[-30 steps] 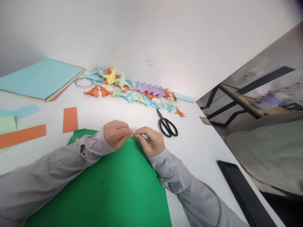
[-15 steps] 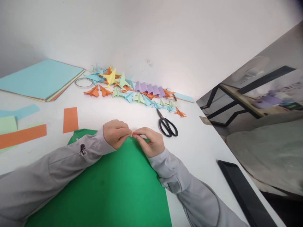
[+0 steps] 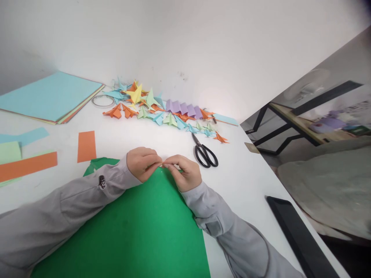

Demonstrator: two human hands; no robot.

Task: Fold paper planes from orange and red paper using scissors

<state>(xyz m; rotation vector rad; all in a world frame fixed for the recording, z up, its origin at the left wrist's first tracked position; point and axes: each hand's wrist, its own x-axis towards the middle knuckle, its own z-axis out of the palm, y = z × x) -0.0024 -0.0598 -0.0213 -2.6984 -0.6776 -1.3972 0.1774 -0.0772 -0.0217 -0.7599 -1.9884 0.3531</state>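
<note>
Where the hands meet in the head view, over the far edge of a green paper sheet point(image 3: 139, 224), a tiny orange folded paper piece point(image 3: 164, 165) is pinched, its long axis running nine to three o'clock. Fingers of the left hand point(image 3: 143, 164) close on its nine o'clock end, those of the right hand point(image 3: 186, 174) on the three o'clock end. At two o'clock of them, black scissors point(image 3: 205, 153) lie on the white desk point(image 3: 246, 181).
</note>
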